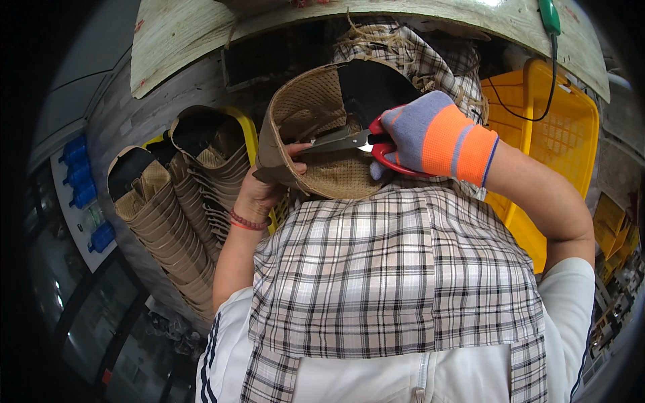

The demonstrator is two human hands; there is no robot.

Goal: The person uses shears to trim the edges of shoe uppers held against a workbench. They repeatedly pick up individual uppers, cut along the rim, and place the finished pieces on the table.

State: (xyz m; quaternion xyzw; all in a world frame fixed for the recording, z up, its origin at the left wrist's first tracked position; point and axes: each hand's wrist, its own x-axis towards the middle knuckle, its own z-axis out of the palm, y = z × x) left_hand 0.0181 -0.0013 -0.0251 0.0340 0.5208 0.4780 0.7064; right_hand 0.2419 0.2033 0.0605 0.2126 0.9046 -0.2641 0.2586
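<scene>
My left hand [265, 185], bare with a red wrist band, grips the lower left edge of a tan woven shoe upper [316, 114] with a dark lining. My right hand [430, 131] wears a grey and orange glove and holds red-handled scissors [349, 141]. The scissor blades point left and lie across the mesh of the upper, close to my left thumb. A checked cloth [396, 269] covers my lap below both hands.
Two long nested stacks of the same tan uppers [181, 221] lie in a yellow tray at the left. A yellow plastic crate [564, 127] stands at the right. A pale wooden table edge [201, 33] curves across the top, with a green-tipped cable [551, 27].
</scene>
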